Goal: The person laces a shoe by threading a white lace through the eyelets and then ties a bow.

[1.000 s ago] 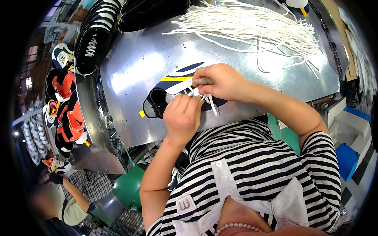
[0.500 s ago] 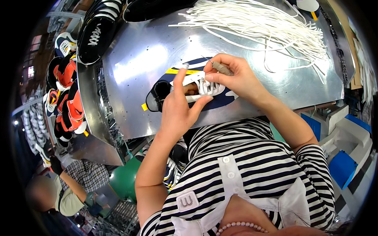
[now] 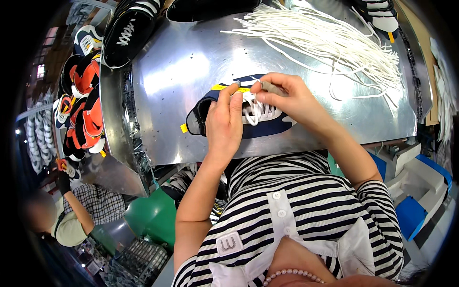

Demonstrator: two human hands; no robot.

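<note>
A navy shoe upper [image 3: 275, 129] with white stripes and a yellow strip lies on the metal table, its heel opening to the left. White lace [image 3: 256, 113] runs loosely through its eyelets. My left hand [image 3: 224, 122] is closed at the upper's far eyelet edge, thumb and index finger together; the index fingertip wears a small cap. What lies between those fingers is mostly hidden. My right hand [image 3: 294, 98] grips a hooked needle tool [image 3: 273, 89] by its wrapped handle. Its thin metal tip points left, over the striped far side of the upper.
A heap of white laces [image 3: 325, 48] spreads over the table's far right. Black shoe uppers [image 3: 126, 36] sit at the far left, and orange-and-black ones [image 3: 88, 117] hang beyond the left edge. A co-worker [image 3: 76, 220] sits lower left. A grey-and-blue bin [image 3: 416, 191] stands at right.
My left index finger and thumb have come together at the upper's far edge. The right hand still holds the tool, turned slightly. The whole view has shifted a little.
</note>
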